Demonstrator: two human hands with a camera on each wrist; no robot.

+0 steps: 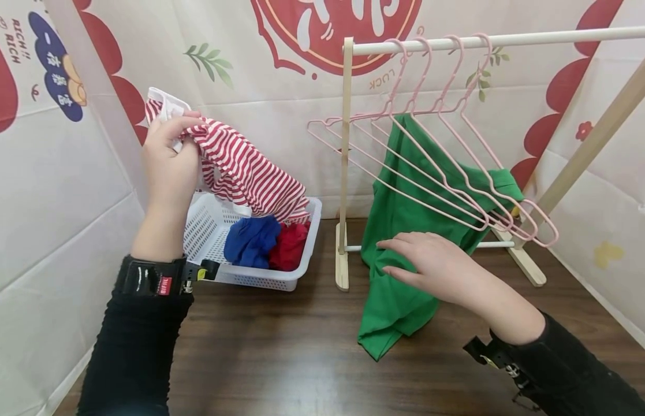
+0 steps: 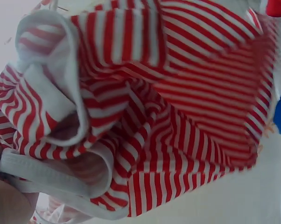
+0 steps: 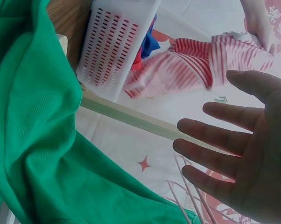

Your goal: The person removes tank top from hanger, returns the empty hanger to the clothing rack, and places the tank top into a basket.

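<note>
head view, left hand (image 1: 170, 164) gripping striped garment (image 1: 252, 173)

Striped garment (image 1: 254, 173): matt cloth. Green garment (image 1: 397, 283): matt cloth. Basket (image 1: 260, 281): smooth plastic. Tabletop (image 1: 280, 346): glossy wood-grain.

The head view looks forward and down, while both wrist views (the left much closer) share the striped garment (image 2: 196, 88).

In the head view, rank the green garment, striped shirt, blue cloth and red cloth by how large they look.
1. Green garment
2. Striped shirt
3. Blue cloth and red cloth: unranked; blue shows slightly more, but they look close.
</note>
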